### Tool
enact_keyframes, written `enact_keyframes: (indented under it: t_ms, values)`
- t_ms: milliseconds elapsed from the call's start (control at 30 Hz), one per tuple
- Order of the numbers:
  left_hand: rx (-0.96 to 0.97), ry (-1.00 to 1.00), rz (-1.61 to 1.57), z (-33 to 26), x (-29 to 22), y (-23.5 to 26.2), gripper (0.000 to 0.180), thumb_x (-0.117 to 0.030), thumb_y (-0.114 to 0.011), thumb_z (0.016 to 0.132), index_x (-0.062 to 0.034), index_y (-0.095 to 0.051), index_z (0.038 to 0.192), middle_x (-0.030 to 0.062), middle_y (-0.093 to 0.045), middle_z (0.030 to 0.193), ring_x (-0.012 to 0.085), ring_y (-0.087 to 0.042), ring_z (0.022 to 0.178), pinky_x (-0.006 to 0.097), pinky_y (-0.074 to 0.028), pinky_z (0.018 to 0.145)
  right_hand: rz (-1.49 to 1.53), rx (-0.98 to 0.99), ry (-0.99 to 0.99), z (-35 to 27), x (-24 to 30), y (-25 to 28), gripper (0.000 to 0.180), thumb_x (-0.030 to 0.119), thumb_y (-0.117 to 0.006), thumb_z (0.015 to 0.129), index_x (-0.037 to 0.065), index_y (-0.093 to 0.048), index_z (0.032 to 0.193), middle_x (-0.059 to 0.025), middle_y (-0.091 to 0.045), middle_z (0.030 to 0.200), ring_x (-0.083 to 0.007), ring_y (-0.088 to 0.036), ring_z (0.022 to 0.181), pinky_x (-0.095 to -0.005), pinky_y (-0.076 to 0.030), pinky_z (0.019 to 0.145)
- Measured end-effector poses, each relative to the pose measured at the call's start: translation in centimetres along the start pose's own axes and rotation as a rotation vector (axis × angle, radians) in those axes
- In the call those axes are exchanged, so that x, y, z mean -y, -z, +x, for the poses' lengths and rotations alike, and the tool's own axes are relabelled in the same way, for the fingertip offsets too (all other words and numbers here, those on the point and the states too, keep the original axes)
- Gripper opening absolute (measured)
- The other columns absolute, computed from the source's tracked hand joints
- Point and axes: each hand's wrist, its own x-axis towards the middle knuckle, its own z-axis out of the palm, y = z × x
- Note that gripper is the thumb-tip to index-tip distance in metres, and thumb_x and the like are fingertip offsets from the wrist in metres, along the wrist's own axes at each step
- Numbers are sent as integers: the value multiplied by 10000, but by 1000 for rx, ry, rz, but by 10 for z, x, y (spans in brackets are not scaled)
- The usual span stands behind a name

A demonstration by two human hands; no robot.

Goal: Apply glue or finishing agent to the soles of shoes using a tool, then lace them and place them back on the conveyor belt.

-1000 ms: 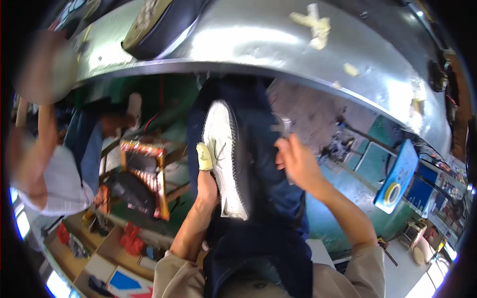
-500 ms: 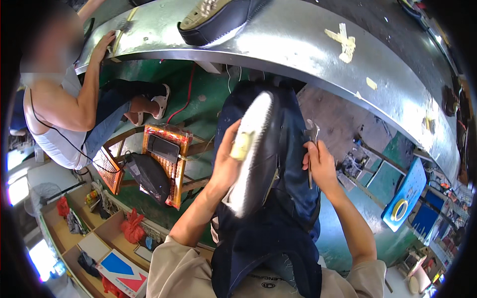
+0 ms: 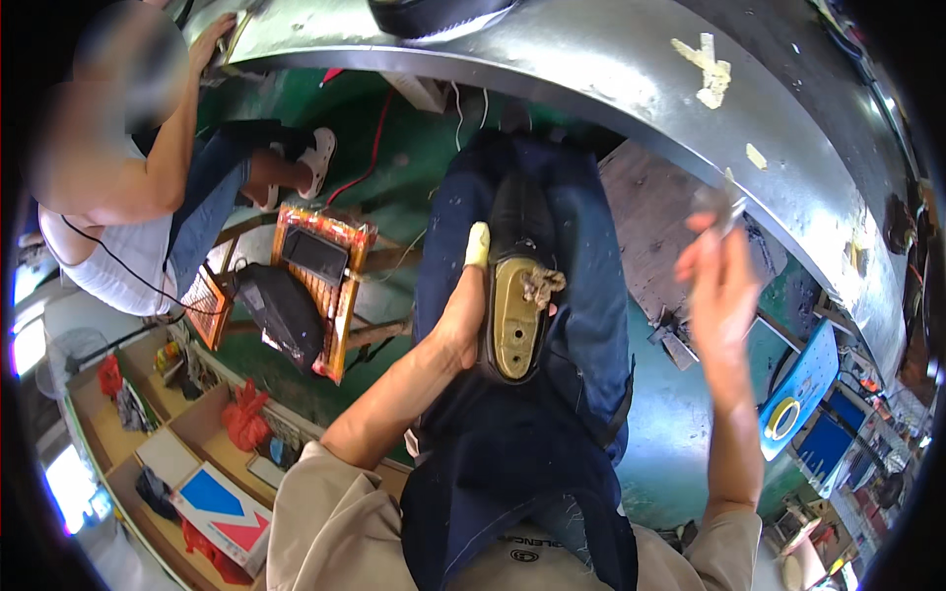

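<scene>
A black shoe (image 3: 519, 212) rests on my lap over the dark blue apron, its toe pointing away from me. In its opening sits an olive-gold shoe last (image 3: 515, 345) with small holes and a knotted cord on top. My left hand (image 3: 463, 310) grips the shoe from the left side; a pale yellow cover wraps its thumb, and the other fingers are hidden under the shoe. Out to the right, near the bench edge and apart from the shoe, my right hand (image 3: 724, 281) is closed round a metal hand tool (image 3: 727, 204). Motion blurs this hand and the tool.
A metal bench (image 3: 591, 84) curves across the front, with another black shoe (image 3: 443, 18) on it. A co-worker (image 3: 118, 187) sits at the left. Beside me stands a stool (image 3: 330, 345) bearing a phone (image 3: 315, 256) and a black bag (image 3: 281, 315). A blue board (image 3: 803, 384) stands right.
The shoe has turned from showing its white underside to showing the last on top, and lies lower on my lap. My right hand has moved right and forward with the tool.
</scene>
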Motion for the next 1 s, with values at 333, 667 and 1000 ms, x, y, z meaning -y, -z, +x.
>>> enact_keyframes:
  t_ms: [333, 667, 1000]
  values:
    - [0, -33, -52, -13, -15, -11, 982, -853, -253, 955, -41, -590, 1394, 157, -717, 1170, 287, -737, 965, 402, -617, 870, -434, 18, 531, 27, -2, 5, 281, 93, -686, 949, 57, -697, 1227, -131, -675, 1270, -351, -634, 1201, -475, -490, 1021]
    - [-118, 33, -142, -19, 6, -26, 798, -685, -176, 1068, -71, -618, 1318, 134, -710, 1225, 266, -697, 1108, 393, -575, 981, 159, 202, 609, -108, 24, -109, 534, 448, -798, 837, 137, -679, 1255, -63, -641, 1363, -367, -494, 1336, -537, -358, 1127]
    - [-87, 18, -151, -17, 7, -17, 817, -723, -204, 1051, -57, -624, 1271, 143, -717, 1114, 258, -712, 976, 409, -604, 880, 504, 172, 284, -105, 36, -90, 293, 212, -610, 995, 82, -735, 764, -90, -757, 930, -277, -659, 1071, -490, -444, 1039]
